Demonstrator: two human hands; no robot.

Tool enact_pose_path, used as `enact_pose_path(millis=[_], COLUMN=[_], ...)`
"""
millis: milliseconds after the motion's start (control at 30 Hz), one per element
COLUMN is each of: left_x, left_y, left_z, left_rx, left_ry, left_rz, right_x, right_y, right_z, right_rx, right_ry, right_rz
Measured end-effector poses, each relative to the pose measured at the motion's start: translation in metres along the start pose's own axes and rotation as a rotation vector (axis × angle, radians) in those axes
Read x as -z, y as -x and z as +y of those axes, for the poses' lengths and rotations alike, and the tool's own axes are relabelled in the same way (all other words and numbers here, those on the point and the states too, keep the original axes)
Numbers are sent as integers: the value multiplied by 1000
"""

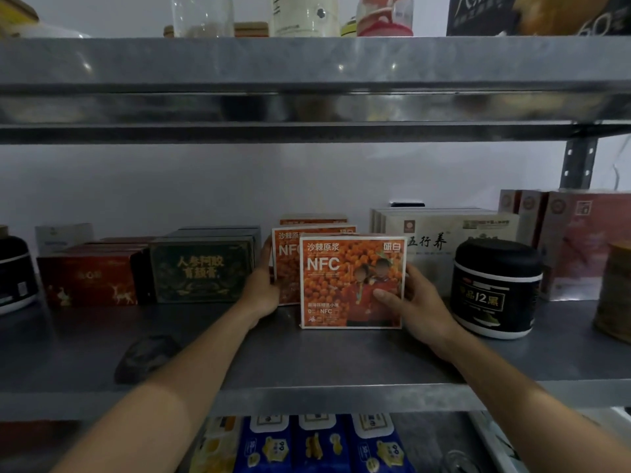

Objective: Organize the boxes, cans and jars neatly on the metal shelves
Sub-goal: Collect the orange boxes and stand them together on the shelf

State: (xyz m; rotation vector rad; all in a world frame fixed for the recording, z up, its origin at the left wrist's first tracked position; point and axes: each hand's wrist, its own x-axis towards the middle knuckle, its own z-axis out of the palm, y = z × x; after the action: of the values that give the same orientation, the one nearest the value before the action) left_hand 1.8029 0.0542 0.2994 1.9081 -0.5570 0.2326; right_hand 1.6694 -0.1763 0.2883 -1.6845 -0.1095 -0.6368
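Backdrop: a white wall behind a grey metal shelf (307,356), with an upper shelf (307,63) overhead carrying jars and a dark box.
Left hand (263,288): curled round the left edge of the second orange box (288,268), fingers reaching behind it.
Right hand (416,302): holds the front orange box (345,268), thumb flat on its printed face, fingers wrapped round its right edge.
Between the hands: the front orange box stands upright on the shelf, overlapping the second orange box, which sits behind it and a little to the left; a third orange box (312,221) peeks out further back.
Left of the left hand: a dark green box (201,269) just beside it, then a red box (88,279), then a black jar (15,271) at the frame edge.
Right of the right hand: a black tub (495,288) near the wrist, a white box (454,247) behind it, pink boxes (580,240) beyond.
Under the left forearm: a dark oval thing (146,356) on the shelf, too blurred to identify.
Below the arms: blue packets (321,445) on a lower level.
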Motion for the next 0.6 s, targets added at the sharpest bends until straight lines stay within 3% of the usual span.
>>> enact_pose_path(millis=[333,600], left_x=[1,-8], left_y=[-18,-26], left_z=[-17,-15], left_rx=[-57,-134], left_ry=[56,-44], left_rz=[65,77], right_x=[-4,-4], right_y=[-14,-13], right_z=[15,16], right_rx=[62,83], right_ry=[90,111], right_rz=[16,8])
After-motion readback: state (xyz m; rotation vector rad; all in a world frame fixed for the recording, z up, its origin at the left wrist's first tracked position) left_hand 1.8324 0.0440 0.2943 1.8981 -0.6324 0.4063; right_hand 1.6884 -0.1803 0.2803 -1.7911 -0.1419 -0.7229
